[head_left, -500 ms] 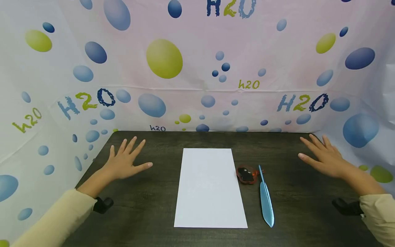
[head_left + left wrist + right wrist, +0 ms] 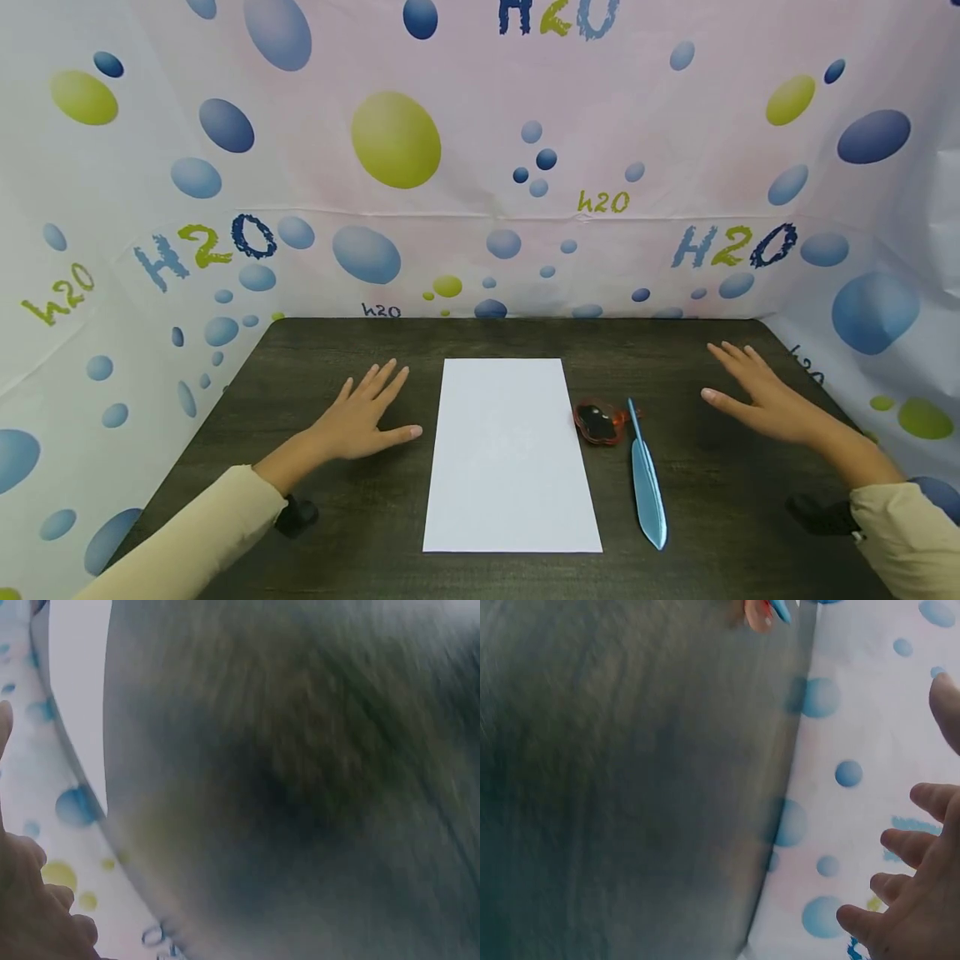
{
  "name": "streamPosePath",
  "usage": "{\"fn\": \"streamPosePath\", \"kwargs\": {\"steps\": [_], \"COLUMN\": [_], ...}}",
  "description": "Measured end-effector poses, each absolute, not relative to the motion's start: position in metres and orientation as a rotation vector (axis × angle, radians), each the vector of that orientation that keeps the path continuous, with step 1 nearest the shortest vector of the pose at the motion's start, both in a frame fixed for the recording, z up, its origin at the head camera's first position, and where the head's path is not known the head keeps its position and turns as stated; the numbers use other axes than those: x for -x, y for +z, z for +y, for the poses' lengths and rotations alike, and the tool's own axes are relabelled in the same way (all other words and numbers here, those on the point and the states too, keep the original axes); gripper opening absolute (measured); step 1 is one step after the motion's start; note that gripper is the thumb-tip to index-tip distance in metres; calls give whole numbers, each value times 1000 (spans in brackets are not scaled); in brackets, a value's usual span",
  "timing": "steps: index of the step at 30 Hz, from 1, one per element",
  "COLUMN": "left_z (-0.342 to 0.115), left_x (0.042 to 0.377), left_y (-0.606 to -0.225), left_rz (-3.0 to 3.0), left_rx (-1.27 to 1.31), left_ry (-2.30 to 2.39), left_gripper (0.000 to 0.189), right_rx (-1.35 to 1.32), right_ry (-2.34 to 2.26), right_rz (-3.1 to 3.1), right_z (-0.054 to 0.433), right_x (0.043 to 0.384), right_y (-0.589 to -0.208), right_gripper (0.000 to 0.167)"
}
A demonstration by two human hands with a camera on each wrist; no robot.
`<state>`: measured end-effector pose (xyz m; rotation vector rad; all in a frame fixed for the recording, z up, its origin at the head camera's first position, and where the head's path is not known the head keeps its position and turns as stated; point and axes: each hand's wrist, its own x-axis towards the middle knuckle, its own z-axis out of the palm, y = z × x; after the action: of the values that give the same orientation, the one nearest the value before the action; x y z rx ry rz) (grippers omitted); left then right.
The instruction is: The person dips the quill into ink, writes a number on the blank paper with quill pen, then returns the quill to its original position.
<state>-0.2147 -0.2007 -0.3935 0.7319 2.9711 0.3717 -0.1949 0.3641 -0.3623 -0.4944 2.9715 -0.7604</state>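
Note:
In the head view a white sheet of paper [image 2: 510, 458] lies on the dark table. My left hand [image 2: 354, 423] is spread palm down to the left of the paper, its thumb close to the sheet's edge but apart from it. Over the right side of the table my right hand [image 2: 767, 398] has its fingers extended and holds nothing. Between the paper and that hand lie sunglasses [image 2: 598, 422] with a reddish frame, at the sheet's right edge, and a light blue feather-shaped pen [image 2: 648, 492]. Both wrist views show the hands' fingers [image 2: 64, 896], [image 2: 915, 847] with nothing in them.
The dark wooden tabletop [image 2: 525, 337] ends at the back against a white cloth [image 2: 465, 125] printed with blue and green dots and H2O lettering. The cloth also hangs at both sides. A black strap-on device [image 2: 296, 517] sits at the left wrist, another [image 2: 821, 515] at the right.
My left hand has moved right and nearer to me, closer to the paper. The right hand has come a little inward and down. The paper, sunglasses and feather pen stay in place.

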Motion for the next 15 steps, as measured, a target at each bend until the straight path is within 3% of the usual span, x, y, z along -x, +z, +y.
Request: {"fn": "streamPosePath", "kwargs": {"steps": [15], "left_z": [-169], "left_x": [213], "left_y": [-420], "left_rz": [2829], "left_rx": [-859], "left_ry": [366], "left_gripper": [95], "right_rx": [596], "right_ry": [-897], "right_rz": [2851], "right_z": [333], "right_x": [183], "right_y": [-397], "right_gripper": [72]}}
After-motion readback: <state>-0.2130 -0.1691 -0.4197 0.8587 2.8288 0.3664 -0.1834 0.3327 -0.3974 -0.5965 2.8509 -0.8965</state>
